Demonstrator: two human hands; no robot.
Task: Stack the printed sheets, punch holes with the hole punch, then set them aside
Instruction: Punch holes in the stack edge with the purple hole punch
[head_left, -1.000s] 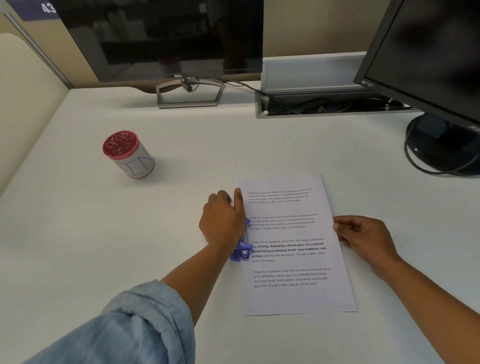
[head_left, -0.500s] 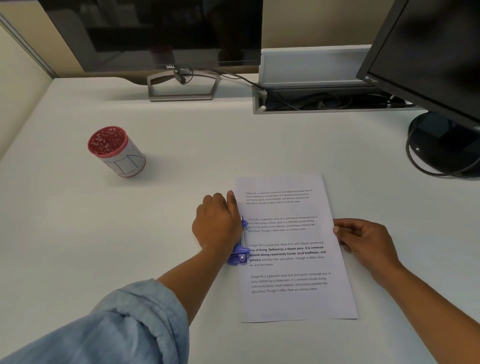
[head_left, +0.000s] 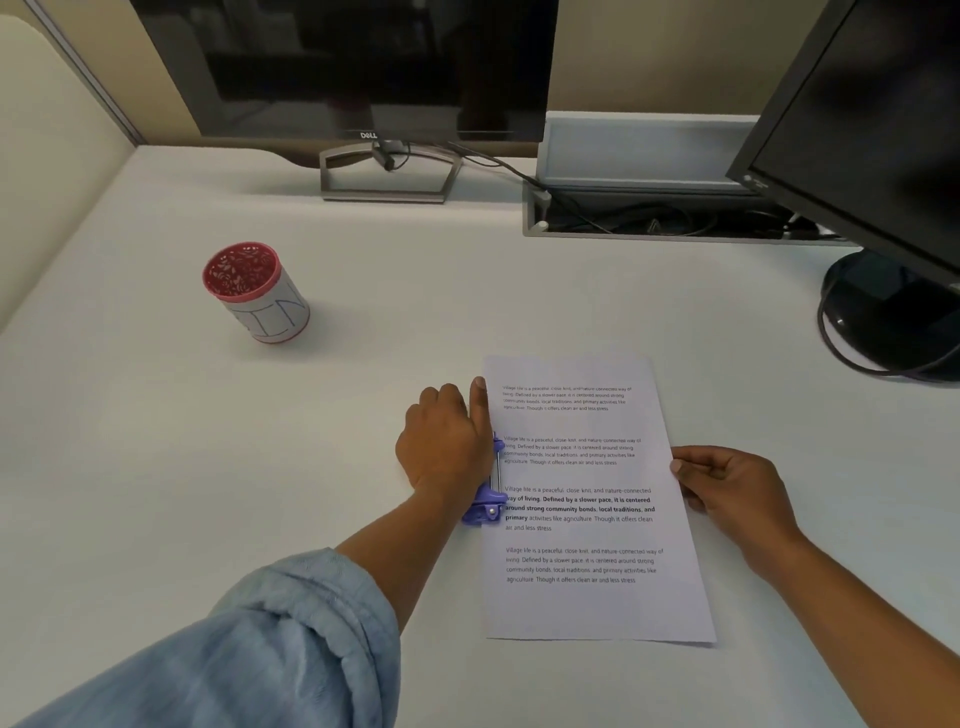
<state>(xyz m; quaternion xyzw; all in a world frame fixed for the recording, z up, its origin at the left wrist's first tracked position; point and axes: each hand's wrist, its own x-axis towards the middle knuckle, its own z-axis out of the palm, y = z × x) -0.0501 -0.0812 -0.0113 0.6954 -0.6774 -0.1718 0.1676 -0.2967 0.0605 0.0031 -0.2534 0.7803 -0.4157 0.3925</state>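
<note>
The sheets (head_left: 587, 613) are lying flat on the white desk (head_left: 363, 415), in front of the person and a little to the right, with four blocks of print facing up. The purple punch (head_left: 488, 508) is sitting on their left edge, about halfway along it, with the paper's edge reaching into it. The left hand (head_left: 445, 448) is resting on top of the punch, its fingers curled down over the body and its thumb lying straight along the paper's edge; most of the punch is hiding under the hand, so only its near end and a metal rod are showing. The right hand (head_left: 727, 488) is pinching the right edge of the sheets between thumb and curled fingers. A blue sleeve (head_left: 270, 649) is covering the left upper arm. Well apart to the left, a red-rimmed cup (head_left: 257, 293) is standing on the desk. At the back, a dark monitor (head_left: 343, 67) is standing on its stand, a cable tray (head_left: 649, 221) is lying open beside it, and a second monitor (head_left: 872, 119) is standing at the right.
</note>
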